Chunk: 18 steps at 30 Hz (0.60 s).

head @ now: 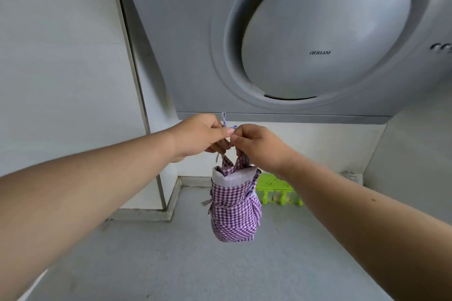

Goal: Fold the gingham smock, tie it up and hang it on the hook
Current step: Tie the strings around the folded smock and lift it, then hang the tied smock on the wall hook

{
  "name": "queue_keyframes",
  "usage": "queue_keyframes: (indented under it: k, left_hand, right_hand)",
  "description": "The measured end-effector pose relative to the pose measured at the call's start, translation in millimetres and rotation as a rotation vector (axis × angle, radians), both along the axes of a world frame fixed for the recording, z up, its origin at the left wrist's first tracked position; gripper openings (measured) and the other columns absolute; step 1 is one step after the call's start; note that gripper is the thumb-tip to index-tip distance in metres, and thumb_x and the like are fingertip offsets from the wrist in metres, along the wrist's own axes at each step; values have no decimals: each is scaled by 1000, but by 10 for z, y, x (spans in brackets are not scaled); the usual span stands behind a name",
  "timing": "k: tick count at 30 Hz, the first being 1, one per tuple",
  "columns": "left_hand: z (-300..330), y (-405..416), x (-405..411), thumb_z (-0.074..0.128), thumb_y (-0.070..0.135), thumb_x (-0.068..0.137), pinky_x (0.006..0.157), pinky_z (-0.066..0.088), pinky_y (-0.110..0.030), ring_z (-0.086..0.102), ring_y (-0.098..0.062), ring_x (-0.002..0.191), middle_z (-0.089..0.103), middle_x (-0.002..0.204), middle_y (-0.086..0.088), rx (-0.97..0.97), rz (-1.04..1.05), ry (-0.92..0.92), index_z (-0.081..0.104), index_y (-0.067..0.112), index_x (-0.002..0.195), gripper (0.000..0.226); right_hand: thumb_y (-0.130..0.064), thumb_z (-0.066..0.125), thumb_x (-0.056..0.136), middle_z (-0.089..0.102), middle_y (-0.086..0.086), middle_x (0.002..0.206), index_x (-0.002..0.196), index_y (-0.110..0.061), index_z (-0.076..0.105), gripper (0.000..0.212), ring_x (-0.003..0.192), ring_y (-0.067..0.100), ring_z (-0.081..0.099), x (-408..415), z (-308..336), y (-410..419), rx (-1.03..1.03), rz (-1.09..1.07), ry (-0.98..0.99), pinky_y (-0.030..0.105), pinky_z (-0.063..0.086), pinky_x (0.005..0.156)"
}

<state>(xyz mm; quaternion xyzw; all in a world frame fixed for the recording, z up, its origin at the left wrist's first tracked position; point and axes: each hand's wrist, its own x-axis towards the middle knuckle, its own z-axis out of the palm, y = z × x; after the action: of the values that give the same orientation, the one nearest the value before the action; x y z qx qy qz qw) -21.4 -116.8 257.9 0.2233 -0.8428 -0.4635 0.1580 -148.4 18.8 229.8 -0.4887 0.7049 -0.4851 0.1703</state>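
The purple gingham smock point(233, 212) is folded into a small tied bundle with a pale lilac band along its top edge. It hangs in the air from its straps, just below my hands. My left hand point(203, 135) pinches a thin pale-blue loop point(223, 118) that sticks up above my fingers. My right hand point(259, 145) pinches the straps right beside it, fingertips nearly touching the left thumb. No hook shows; the spot behind my hands is hidden.
A large grey range hood point(318, 39) with a round panel hangs overhead; its lower edge is just above my hands. A grey countertop point(171, 264) lies below. A lime-green rack point(276, 190) stands against the white back wall behind the bundle.
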Motion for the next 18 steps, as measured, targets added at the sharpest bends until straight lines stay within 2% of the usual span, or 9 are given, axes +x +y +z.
queue_keyframes:
  k: [3,6,8,10,13,15,18]
  left_hand:
    - [237,34,59,68,31,104,79,65,-34,75,-18,72,76,78,-1,-20,25,29,60,10,94,25]
    - [489,73,114,69,29,103,65,62,-27,69,-14,61,73,73,0,-64,27,44,59,10,91,24]
    - [669,108,139,70,28,103,62,61,-27,67,-12,58,72,72,0,-103,47,64,59,11,90,24]
    - [822,147,167,71,27,102,62,61,-27,66,-11,57,72,70,2,-126,77,88,60,11,89,24]
    - [1042,192,231,72,29,100,65,62,-31,65,-13,58,72,69,2,-171,142,106,61,11,88,25]
    - [1157,211,286,74,30,99,66,61,-33,65,-14,59,72,70,1,-205,185,109,62,12,87,25]
    - [1334,229,409,76,30,98,64,60,-31,65,-14,59,72,69,2,-235,252,138,62,13,86,25]
  right_hand:
    - [-28,63,102,65,-7,64,76,-22,61,27,51,3,53,-34,219,11,10,25,66,19,42,53]
    - [-27,63,101,68,-1,70,84,-18,62,19,57,12,62,-44,433,21,-2,95,73,24,49,54]
    - [-25,65,101,70,0,72,91,-13,63,15,59,14,64,-70,583,-5,-19,141,104,26,50,54]
    - [-24,66,101,71,1,75,98,-9,64,16,62,20,68,-78,720,-17,-28,177,128,35,56,57]
    - [-27,65,101,76,6,85,100,-9,63,18,76,37,74,-63,908,-87,-46,212,171,53,61,69]
    - [-28,63,102,77,6,89,101,-10,64,18,79,35,74,-29,1039,-123,-80,227,216,51,62,72]
    - [-32,62,103,76,4,86,99,-14,65,18,72,22,73,37,1225,-181,-143,225,316,38,63,69]
